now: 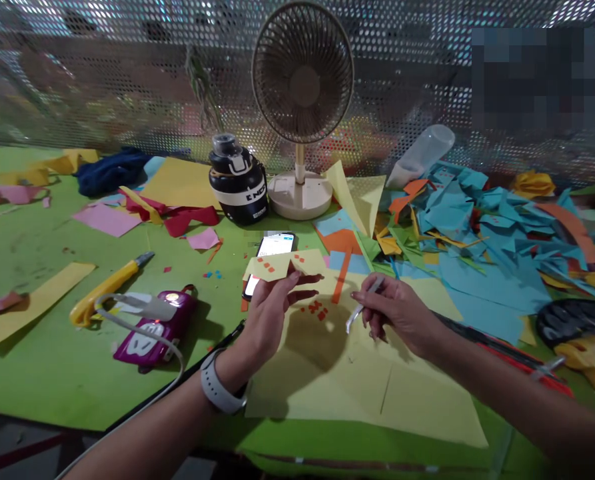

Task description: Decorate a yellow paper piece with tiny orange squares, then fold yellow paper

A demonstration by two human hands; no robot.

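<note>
My left hand point(270, 310) pinches a pale yellow piece of paper point(277, 265) between thumb and fingers. Small orange bits lie in groups on its surface. My right hand point(394, 307) is closed around a slim silvery tool point(358, 315) whose bent tip points down; I cannot make out its exact kind. Below both hands spreads a large pale yellow sheet point(327, 387). A little pile of orange paper bits point(318, 309) sits on it between the hands, near an orange strip point(344, 277). A lit phone point(276, 245) lies partly hidden behind the held paper.
A fan point(302, 80) and a black bottle point(238, 180) stand at the back. Paper scraps point(457, 207) heap up at right, with a clear plastic bottle point(424, 153). At left lie a yellow utility knife point(110, 290), a purple device point(157, 330) with a white cable, and coloured paper.
</note>
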